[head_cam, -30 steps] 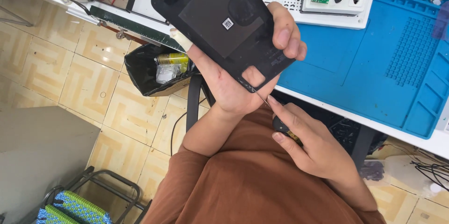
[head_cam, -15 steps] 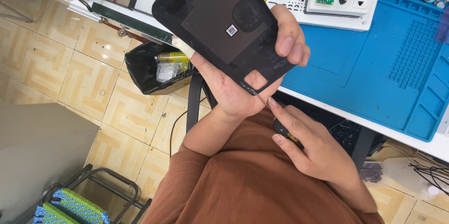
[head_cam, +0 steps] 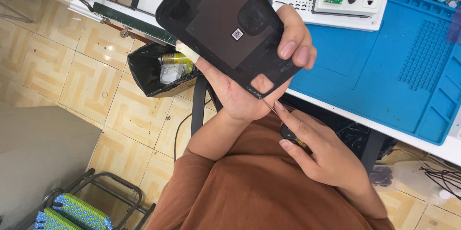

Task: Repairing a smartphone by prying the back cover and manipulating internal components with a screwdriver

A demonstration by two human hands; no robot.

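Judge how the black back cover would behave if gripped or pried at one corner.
The back cover looks thin and flat, so probably light and slightly bendy. Its smooth surface may be slippery; the left hand wraps its edges. The tool in the right hand could crack a corner.

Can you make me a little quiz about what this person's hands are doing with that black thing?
1. True or false: the left hand holds the black back cover up over the floor.
2. What does the right hand hold?
A. a thin screwdriver
B. a hammer
C. a paintbrush
3. Fill in: the screwdriver tip touches the cover's lower ____.

Key: 1 true. 2 A. 3 edge, just below the square cutout.
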